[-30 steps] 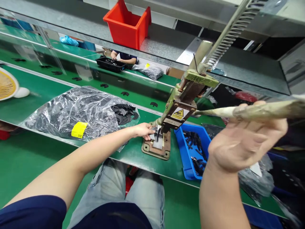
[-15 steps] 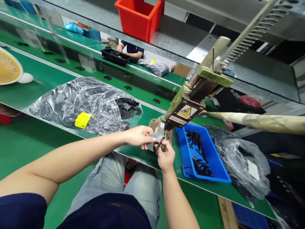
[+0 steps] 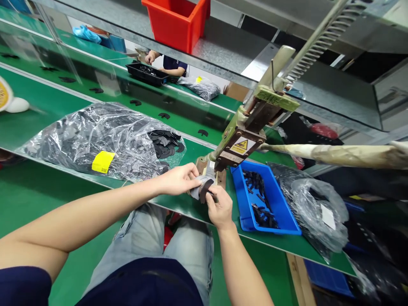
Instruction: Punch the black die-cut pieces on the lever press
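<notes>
My left hand [image 3: 180, 179] is closed on several flat grey pieces [image 3: 195, 192], pinched in front of the hand press [image 3: 244, 138]. My right hand [image 3: 220, 207] pinches a dark curved flat piece [image 3: 207, 187], which stands up beside the grey ones. A small black part shows at the right fingertips, too small to make out. Both hands are close together at the foot of the press, whose base they partly hide. Left of the hands lies a clear plastic bag [image 3: 83, 131] of dark curved pieces, its mouth facing them.
A blue bin [image 3: 244, 212] of small black parts stands right of the press, with another plastic bag [image 3: 318, 208] beyond. Curved pieces lie along the green belt [image 3: 181, 123] behind. A red bin [image 3: 175, 23] sits on the overhead shelf. A co-worker [image 3: 174, 66] works across the line.
The dark curved piece has turned from edge-on to showing its broad face between my hands. The whole view has shifted slightly, so things sit further left.
</notes>
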A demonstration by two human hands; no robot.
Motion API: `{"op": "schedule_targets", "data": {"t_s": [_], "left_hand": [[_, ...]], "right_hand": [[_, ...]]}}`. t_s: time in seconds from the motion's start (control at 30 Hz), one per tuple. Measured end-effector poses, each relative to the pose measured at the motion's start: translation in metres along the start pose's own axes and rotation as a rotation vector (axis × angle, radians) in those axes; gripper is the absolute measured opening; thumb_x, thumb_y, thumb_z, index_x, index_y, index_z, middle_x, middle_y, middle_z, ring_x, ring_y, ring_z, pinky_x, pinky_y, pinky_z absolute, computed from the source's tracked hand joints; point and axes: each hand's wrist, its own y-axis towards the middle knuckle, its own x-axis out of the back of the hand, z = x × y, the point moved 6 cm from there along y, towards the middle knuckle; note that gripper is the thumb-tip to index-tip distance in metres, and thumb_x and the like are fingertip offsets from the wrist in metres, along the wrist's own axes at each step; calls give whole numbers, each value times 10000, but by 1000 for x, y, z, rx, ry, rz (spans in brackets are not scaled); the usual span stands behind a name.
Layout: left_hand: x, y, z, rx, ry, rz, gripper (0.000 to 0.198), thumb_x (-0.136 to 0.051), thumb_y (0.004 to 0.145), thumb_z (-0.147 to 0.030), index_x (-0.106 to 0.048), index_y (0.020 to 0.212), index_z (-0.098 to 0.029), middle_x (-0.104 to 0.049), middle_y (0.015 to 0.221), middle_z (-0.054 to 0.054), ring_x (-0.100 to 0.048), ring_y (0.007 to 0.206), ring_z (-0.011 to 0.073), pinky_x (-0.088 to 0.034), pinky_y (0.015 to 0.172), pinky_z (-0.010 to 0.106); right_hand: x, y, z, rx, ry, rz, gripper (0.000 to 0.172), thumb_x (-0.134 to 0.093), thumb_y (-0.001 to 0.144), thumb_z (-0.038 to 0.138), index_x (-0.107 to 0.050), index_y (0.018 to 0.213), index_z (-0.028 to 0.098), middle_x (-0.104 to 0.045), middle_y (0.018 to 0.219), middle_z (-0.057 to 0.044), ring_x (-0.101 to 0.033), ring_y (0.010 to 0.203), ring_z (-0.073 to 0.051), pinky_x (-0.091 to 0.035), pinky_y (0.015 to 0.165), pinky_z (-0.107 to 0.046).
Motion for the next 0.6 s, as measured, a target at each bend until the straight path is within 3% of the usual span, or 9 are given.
{"op": "schedule_targets", "data": {"t_s": [0.07,0.1,0.2,0.3,0.4,0.53,0.6], "left_hand": [[5,-8,-14,-139,178,-158,314,-748,870,-496,-632,952,-216,-671,901,28,-653,811,177,-536,741,283],[3,-11,-20,-194,253,-175,282,-737,878,-485,-647,909,-220,-655,908,31,-633,852,184,-522,787,288],[-11,-12,-23,-214,322,-73,338,-660,929,-464,-603,709,-213,-597,803,24,-571,809,182,-467,750,278],[-18,-5,-8,-90,175,-12,427,-627,939,-505,-544,651,-201,-530,699,-5,-481,664,143,-382,608,259],[-23,-2,3,-42,-27,60,454,-659,916,-549,-531,664,-194,-484,648,-32,-439,621,119,-352,568,237],[-23,-7,5,-46,-217,43,367,-785,848,-516,-618,903,-193,-587,795,-30,-538,716,117,-445,647,218],[-33,-12,7,14,-334,163,401,-765,862,-548,-645,1010,-196,-625,849,-10,-587,735,133,-502,673,244]], "right_hand": [[2,1,4,27,-35,16,124,-634,949,283,-713,1023,222,-741,916,-65,-692,858,-197,-571,799,-368],[2,1,5,39,-48,23,121,-629,951,280,-712,1018,223,-737,908,-65,-686,852,-197,-566,789,-368],[1,0,10,64,-64,46,122,-616,955,263,-713,1019,224,-736,912,-67,-677,849,-196,-560,783,-369],[2,-1,14,78,-49,56,117,-615,956,241,-710,1022,226,-738,924,-69,-675,844,-192,-559,784,-370],[8,-5,18,75,-17,49,133,-626,950,216,-707,1054,233,-740,932,-66,-683,846,-189,-561,783,-368],[18,-7,24,44,30,44,170,-644,940,215,-711,1092,253,-756,967,-58,-705,873,-192,-581,801,-373],[22,-7,28,9,52,71,159,-659,936,244,-719,1081,270,-764,977,-45,-722,900,-197,-602,824,-378]]}}
